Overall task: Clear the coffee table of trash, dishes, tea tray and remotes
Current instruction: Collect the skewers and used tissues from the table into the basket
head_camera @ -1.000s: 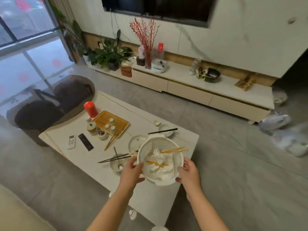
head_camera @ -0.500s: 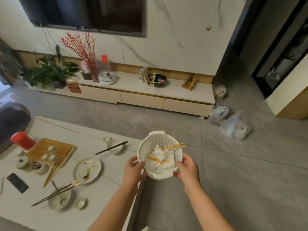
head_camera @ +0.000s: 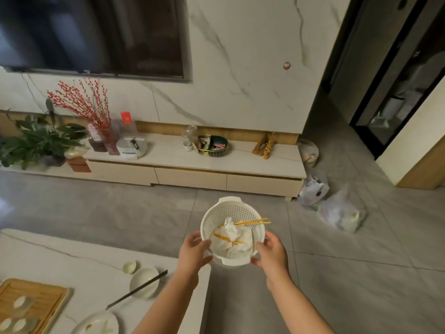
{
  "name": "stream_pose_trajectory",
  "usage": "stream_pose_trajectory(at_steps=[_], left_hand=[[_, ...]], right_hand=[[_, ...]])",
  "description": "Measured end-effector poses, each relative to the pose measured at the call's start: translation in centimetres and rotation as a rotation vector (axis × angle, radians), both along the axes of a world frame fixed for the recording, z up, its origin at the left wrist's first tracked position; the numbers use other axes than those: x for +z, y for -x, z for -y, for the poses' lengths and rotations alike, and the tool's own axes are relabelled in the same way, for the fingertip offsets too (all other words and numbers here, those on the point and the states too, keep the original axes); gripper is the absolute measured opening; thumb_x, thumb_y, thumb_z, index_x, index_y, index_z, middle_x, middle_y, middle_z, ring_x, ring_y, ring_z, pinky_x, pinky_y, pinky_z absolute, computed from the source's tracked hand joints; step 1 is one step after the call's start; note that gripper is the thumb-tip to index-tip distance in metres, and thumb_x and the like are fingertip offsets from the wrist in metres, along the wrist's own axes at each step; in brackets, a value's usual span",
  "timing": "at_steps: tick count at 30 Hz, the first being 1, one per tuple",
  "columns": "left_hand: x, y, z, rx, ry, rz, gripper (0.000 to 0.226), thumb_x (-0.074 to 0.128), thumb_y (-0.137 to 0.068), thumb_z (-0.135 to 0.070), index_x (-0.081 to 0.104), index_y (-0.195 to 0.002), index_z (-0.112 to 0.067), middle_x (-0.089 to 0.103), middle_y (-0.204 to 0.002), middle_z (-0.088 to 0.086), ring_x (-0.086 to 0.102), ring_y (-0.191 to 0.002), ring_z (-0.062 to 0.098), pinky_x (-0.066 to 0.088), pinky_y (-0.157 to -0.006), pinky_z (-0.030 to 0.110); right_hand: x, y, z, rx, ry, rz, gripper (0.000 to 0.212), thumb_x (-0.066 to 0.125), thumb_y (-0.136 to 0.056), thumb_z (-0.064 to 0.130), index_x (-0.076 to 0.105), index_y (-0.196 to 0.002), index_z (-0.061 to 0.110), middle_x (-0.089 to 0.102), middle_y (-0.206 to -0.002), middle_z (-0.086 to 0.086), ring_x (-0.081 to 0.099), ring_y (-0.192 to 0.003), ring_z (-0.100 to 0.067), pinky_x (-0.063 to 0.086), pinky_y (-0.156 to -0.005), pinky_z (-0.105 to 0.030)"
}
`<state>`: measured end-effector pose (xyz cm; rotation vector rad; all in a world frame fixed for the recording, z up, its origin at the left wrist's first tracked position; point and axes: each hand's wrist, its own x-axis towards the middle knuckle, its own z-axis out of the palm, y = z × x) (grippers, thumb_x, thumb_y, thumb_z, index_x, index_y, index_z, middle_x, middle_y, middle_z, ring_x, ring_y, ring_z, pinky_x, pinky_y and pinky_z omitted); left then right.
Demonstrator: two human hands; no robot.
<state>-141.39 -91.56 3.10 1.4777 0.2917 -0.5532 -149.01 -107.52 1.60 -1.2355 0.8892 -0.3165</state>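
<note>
Both hands on the white colander [head_camera: 232, 214]: left hand [head_camera: 194, 252] and right hand [head_camera: 272, 254] grip its near rim, off the bench [head_camera: 79, 261], over the floor. Tissues [head_camera: 231, 242] and yellow chopsticks [head_camera: 252, 222] loaded. Left to clear: bowl [head_camera: 142, 280], black chopsticks [head_camera: 137, 290], plate [head_camera: 96, 324], tea tray [head_camera: 45, 295]. Early stage, I'd say.

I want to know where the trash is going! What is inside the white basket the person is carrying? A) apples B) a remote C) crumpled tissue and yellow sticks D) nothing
C: the white basket, held by the left hand and the right hand, has crumpled tissue and yellow sticks in it.
</note>
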Motion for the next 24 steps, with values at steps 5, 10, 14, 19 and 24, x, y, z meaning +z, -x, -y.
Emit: stream_pose_trajectory(at_steps=[5, 10, 14, 19, 24], left_hand=[[0.7, -7.0, 5.7, -0.036, 0.003, -0.005, 0.032, 0.058, -0.09, -0.001, 0.054, -0.122, -0.004, 0.062, -0.117, 0.015, 0.063, -0.1, 0.027, 0.056, -0.074, 0.035], [-0.1, -13.9, 12.7, -0.048, 0.014, 0.007, 0.022, 0.058, -0.09, -0.002, 0.056, -0.111, -0.012, 0.064, -0.105, 0.008, 0.063, -0.09, 0.019, 0.056, -0.069, 0.032], [-0.7, -19.3, 19.0, 0.003, 0.007, -0.018, 0.024, 0.057, -0.089, -0.001, 0.055, -0.11, -0.012, 0.064, -0.106, 0.009, 0.064, -0.093, 0.021, 0.056, -0.068, 0.032], [-1.5, -25.9, 26.2, -0.007, -0.013, -0.039, 0.026, 0.055, -0.09, -0.002, 0.057, -0.113, -0.012, 0.065, -0.103, 0.009, 0.064, -0.093, 0.022, 0.057, -0.072, 0.035], [-2.4, -31.1, 33.0, -0.087, -0.053, -0.086, 0.039, 0.047, -0.086, 0.003, 0.056, -0.119, -0.017, 0.064, -0.103, 0.009, 0.062, -0.097, 0.025, 0.057, -0.079, 0.04]], right_hand=[[0.5, -6.1, 5.3, -0.07, -0.014, -0.01, 0.039, 0.051, -0.084, -0.003, 0.062, -0.095, 0.032, 0.067, -0.097, 0.004, 0.066, -0.086, -0.017, 0.058, -0.06, -0.035], [-0.6, -13.2, 12.3, -0.072, -0.017, 0.004, 0.037, 0.051, -0.084, -0.003, 0.062, -0.105, 0.025, 0.067, -0.099, -0.003, 0.066, -0.088, -0.02, 0.06, -0.069, -0.042], [-1.0, -19.1, 18.9, -0.049, -0.016, 0.01, 0.031, 0.051, -0.087, 0.001, 0.063, -0.107, 0.022, 0.066, -0.1, -0.005, 0.065, -0.091, -0.022, 0.059, -0.072, -0.045], [-1.4, -26.0, 26.5, -0.008, 0.01, 0.0, 0.029, 0.051, -0.088, 0.003, 0.065, -0.106, 0.021, 0.067, -0.096, -0.003, 0.066, -0.087, -0.019, 0.06, -0.07, -0.045], [-2.4, -31.3, 32.7, -0.065, 0.002, -0.035, 0.032, 0.052, -0.087, 0.002, 0.066, -0.11, 0.02, 0.068, -0.094, -0.001, 0.066, -0.086, -0.022, 0.06, -0.068, -0.045]])
